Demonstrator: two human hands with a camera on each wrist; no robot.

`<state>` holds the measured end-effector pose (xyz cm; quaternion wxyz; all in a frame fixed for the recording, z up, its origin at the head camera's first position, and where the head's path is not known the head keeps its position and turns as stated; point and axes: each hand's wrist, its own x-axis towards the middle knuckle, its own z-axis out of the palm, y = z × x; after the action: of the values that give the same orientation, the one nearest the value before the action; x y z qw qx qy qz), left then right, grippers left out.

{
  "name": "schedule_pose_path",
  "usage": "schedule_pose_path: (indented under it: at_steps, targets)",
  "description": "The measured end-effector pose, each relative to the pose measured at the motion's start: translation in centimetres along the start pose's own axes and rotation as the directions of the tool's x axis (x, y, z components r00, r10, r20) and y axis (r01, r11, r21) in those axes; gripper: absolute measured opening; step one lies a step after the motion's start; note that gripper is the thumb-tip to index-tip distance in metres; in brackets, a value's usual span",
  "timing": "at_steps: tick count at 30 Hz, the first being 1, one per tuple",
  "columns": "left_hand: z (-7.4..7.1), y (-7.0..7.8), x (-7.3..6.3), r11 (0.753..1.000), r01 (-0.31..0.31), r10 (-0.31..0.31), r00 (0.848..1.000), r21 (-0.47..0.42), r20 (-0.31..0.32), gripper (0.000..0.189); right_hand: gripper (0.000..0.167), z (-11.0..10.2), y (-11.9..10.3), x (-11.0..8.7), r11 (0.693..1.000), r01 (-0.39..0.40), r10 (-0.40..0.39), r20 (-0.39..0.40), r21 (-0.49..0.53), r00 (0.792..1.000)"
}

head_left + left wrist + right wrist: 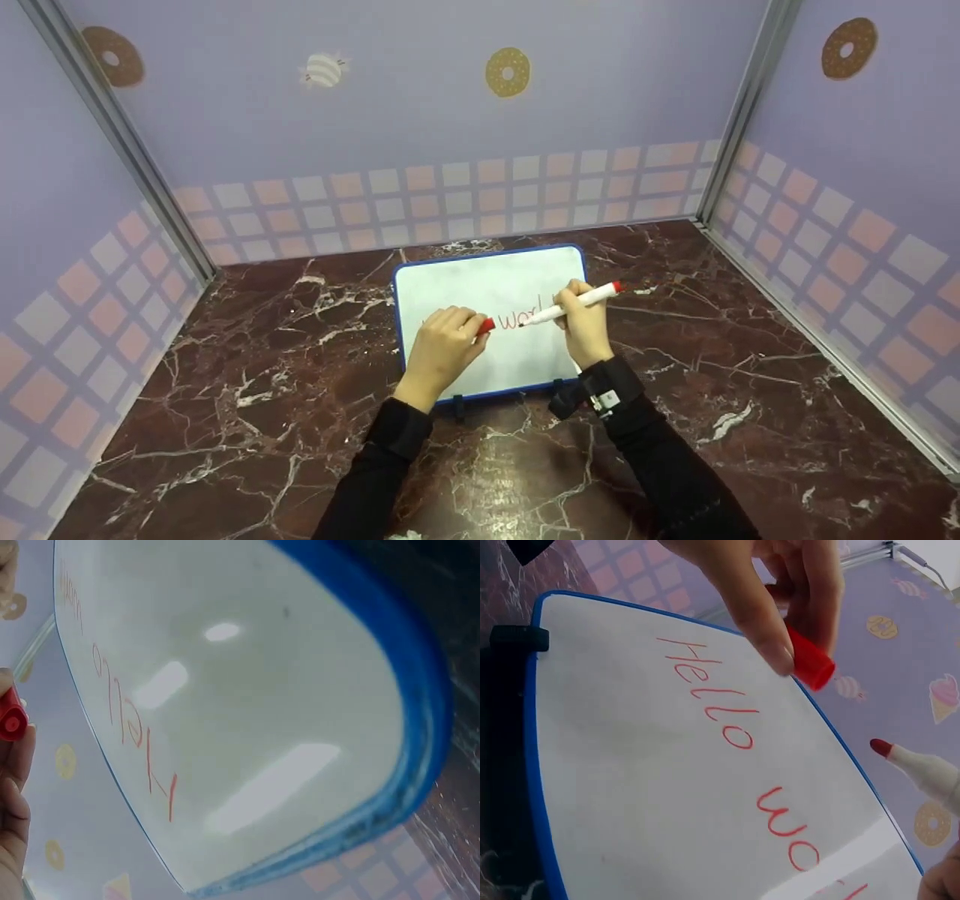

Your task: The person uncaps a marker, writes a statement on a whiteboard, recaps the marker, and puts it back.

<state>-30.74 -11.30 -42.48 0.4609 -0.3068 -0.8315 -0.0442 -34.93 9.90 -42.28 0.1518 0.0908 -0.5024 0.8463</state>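
A whiteboard (469, 281) with a blue rim stands on the marble-patterned surface, "Hello" and "Wo..." handwritten on it in red. Over its lower left part is my left hand (444, 349), pinching a red marker cap (487, 325) between thumb and fingers. The cap's open end shows in the right wrist view. My right hand (586, 324) grips a white marker (598, 293) with a red end; its bare red tip (881, 747) points left towards the cap, with a gap between them. From the head view, my left hand hides most of "Hello".
Black clips or feet (459, 407) hold the board's lower edge. Lilac panels with a pink and white check band (457, 199) enclose the surface at the back and both sides. A metal post (750, 105) stands in the back right corner.
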Motion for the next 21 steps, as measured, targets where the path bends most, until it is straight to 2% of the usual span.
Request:
schedule_pose_path:
  at_steps: [5,12,21]
  targets:
    - [0.3,0.8,-0.1,1.000,0.001,-0.001,1.000,-0.029,0.012,0.016,0.045,0.9,0.1,-0.7,1.000,-0.001,0.001,0.012,0.006,1.000]
    - [0.8,1.8,0.0,0.999,-0.003,0.003,1.000,-0.032,-0.010,0.015,0.045,1.2,0.6,-1.1,1.000,-0.008,0.008,0.019,0.008,1.000]
    - [0.6,2.5,0.4,0.999,-0.009,0.007,0.999,-0.054,-0.037,0.015,0.042,1.7,0.9,-1.6,0.999,-0.035,0.036,0.046,-0.024,0.998]
